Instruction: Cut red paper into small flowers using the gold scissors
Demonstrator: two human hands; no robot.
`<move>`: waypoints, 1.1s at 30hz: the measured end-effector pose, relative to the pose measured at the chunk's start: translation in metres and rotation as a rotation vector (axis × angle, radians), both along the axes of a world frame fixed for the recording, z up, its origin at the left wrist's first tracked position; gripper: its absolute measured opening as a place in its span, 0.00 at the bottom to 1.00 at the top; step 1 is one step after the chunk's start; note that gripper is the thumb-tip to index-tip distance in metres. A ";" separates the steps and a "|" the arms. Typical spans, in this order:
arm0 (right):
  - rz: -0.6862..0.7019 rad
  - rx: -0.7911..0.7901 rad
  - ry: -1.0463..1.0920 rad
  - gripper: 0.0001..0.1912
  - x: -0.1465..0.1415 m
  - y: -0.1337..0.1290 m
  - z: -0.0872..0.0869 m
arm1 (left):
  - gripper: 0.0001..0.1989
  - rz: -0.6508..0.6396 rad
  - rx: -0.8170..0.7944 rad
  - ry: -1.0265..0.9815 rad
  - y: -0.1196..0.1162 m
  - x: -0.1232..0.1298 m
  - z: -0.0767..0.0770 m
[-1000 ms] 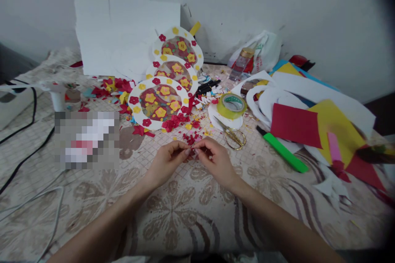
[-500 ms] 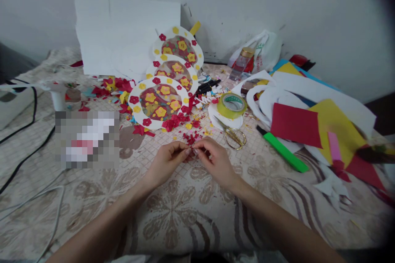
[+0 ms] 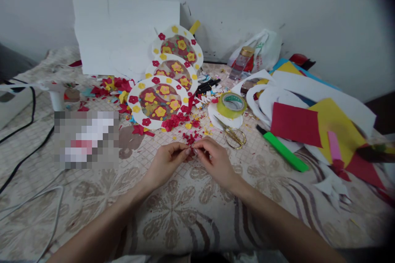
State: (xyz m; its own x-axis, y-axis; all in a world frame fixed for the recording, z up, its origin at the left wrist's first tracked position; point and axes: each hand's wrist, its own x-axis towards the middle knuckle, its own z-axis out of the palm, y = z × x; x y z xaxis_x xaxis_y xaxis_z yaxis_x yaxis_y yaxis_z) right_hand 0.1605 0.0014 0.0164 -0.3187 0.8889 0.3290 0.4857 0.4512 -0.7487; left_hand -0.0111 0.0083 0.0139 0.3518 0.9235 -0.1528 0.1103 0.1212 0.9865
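Observation:
My left hand (image 3: 168, 160) and my right hand (image 3: 216, 160) meet low over the table, thumbs and forefingers pinched together tip to tip. Between the fingertips shows a small red paper piece (image 3: 193, 151), mostly hidden, so its exact shape cannot be made out. Just beyond the fingers lies a little heap of red paper clippings (image 3: 189, 137). Gold-handled scissors (image 3: 235, 137) rest to the right of it, nearest my right hand. Behind the heap, three white-rimmed round paper pieces (image 3: 135, 115) decorated with red and yellow paper flowers lean overlapping.
A yellow tape roll (image 3: 220, 109) sits on white paper behind the scissors. At right are a green box cutter (image 3: 286, 154), a red paper sheet (image 3: 296, 125) and yellow paper (image 3: 336, 119). A bottle (image 3: 240, 65) stands behind. Cables (image 3: 57, 209) cross the left side.

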 end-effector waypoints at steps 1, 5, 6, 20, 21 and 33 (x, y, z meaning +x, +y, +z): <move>-0.001 0.000 -0.002 0.06 0.000 0.000 0.000 | 0.11 -0.001 -0.001 -0.001 0.000 0.000 0.000; -0.002 0.003 -0.001 0.06 0.000 -0.001 0.000 | 0.11 -0.001 -0.007 -0.007 0.000 -0.001 -0.001; -0.001 0.004 0.000 0.06 0.000 -0.001 0.000 | 0.11 -0.001 -0.008 -0.006 0.000 -0.001 -0.002; 0.009 0.077 -0.054 0.06 -0.001 -0.002 -0.004 | 0.09 0.019 0.017 0.029 -0.001 0.001 -0.001; 0.010 0.076 -0.048 0.06 -0.001 -0.001 -0.004 | 0.09 0.017 0.014 0.022 -0.001 0.001 -0.001; -0.069 0.005 0.009 0.05 -0.002 -0.002 0.001 | 0.07 0.052 -0.002 -0.001 -0.001 0.000 0.002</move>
